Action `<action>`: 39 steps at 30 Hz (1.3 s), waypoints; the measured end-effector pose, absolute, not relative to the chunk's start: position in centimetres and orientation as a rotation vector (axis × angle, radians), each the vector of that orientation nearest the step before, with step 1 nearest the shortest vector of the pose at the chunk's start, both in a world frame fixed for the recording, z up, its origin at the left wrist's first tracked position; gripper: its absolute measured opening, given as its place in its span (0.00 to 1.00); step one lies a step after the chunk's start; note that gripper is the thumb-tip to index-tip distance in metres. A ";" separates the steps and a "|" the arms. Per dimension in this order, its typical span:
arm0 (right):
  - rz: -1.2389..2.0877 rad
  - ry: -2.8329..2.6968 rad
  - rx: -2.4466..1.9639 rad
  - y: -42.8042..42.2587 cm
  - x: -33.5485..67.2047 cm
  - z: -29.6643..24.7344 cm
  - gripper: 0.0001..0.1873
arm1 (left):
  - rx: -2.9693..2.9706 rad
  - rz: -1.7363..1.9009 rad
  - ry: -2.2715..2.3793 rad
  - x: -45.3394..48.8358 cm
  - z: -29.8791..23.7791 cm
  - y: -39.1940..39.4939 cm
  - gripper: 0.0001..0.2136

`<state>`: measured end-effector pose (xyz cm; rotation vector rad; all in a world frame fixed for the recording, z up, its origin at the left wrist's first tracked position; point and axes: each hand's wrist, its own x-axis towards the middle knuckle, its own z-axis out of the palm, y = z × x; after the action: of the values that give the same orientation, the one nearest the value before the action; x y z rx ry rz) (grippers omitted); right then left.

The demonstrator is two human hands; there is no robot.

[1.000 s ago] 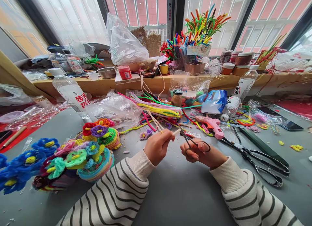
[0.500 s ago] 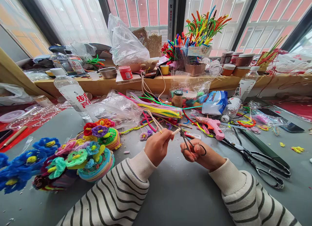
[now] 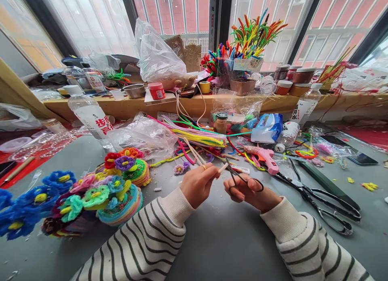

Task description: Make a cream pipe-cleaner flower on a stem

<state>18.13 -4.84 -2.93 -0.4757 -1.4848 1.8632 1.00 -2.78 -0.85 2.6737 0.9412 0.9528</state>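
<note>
Head view: scissors [image 3: 233, 172] held up to pale stems [image 3: 193, 152], mid-frame.
The left hand [image 3: 198, 186] pinches the stems, white tip jutting right, likely to leave it exposed; the right hand [image 3: 250, 192] curls through the scissors' loops, blades by the tip, contact unclear. Flowers [image 3: 96, 197] crowd the worktop [image 3: 224, 240] at left; glue gun [image 3: 265, 156] and shears [image 3: 299, 184] hem in the right.

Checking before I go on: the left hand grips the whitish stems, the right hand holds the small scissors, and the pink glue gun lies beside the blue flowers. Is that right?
Not quite: the head view shows the pink glue gun near the large scissors, across the table from the blue flowers. The left hand does grip the whitish stems, and the right hand holds the small scissors.
</note>
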 end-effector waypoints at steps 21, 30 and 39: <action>1.670 -1.506 -0.609 -4.8 18.3 -2.9 0.24 | 2.544 1.029 1.152 1.0 -1.3 -2.7 0.10; 1.618 -1.365 -0.693 -4.7 17.9 -3.0 0.30 | 1.428 1.161 0.838 1.2 -0.4 -2.1 0.11; 0.882 -1.573 -1.404 -4.0 17.5 -3.8 0.19 | 0.857 1.267 0.796 0.8 -0.2 -0.9 0.08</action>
<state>17.46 -4.02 -3.79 -1.4035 -1.5727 0.8822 0.78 -0.93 -0.24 0.8571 0.7961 1.2671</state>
